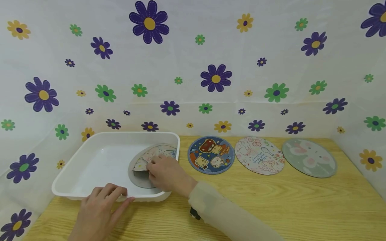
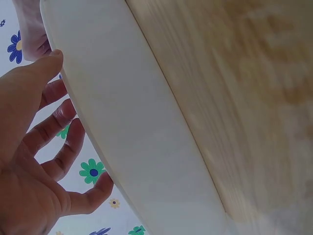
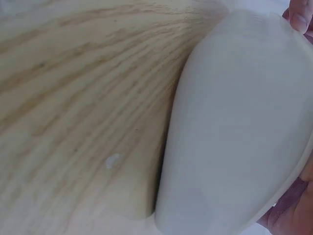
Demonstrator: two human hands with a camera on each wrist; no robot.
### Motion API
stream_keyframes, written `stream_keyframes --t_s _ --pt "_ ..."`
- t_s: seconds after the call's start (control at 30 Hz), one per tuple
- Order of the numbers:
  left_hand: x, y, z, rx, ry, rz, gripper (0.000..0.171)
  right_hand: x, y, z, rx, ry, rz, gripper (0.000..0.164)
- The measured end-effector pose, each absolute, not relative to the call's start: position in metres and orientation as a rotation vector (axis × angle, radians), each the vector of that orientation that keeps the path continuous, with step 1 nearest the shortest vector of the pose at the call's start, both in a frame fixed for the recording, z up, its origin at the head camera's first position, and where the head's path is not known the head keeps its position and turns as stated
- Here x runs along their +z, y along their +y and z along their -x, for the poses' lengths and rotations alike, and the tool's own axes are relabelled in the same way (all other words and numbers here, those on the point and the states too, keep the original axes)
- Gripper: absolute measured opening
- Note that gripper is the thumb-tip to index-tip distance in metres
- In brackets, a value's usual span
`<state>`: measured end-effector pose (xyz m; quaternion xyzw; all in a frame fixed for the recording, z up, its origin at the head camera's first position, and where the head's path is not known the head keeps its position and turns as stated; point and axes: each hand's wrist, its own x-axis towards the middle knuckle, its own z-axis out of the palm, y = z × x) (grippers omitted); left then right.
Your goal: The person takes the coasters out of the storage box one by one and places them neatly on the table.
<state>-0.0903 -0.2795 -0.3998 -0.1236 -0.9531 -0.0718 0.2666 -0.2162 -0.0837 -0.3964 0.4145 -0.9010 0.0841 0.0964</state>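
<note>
Head view has your right hand (image 1: 167, 172) pinching a floral mat (image 1: 153, 153), its dark underside showing at the raised near edge; your knuckles hide the thumb and the mat's right part. It sits at the right end of the white tray (image 1: 99, 164), above a grey disc (image 1: 138, 182) you partly cover. Your right forearm slants in from the bench's front edge, palm down, with a small dark object (image 1: 195, 213) half hidden under the sleeve (image 1: 229, 211). Your left hand (image 1: 99, 206) holds the tray's front rim, thumb outside, fingers bent over it. Right wrist view gets only cut-off fingers. Along the back edge of the bench (image 1: 271, 204) lie a blue mat (image 1: 211, 155), a pink-printed mat (image 1: 260, 155) and, toward the right corner, a grey-green mat (image 1: 309, 158).
</note>
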Motion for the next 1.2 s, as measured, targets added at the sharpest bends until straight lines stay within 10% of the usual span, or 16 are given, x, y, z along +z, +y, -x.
stream_keyframes --t_s 1.2 --pt "-0.395 -0.276 0.088 -0.232 -2.703 0.246 0.024 -0.391 -0.091 0.205 0.044 -2.266 -1.219 0.024"
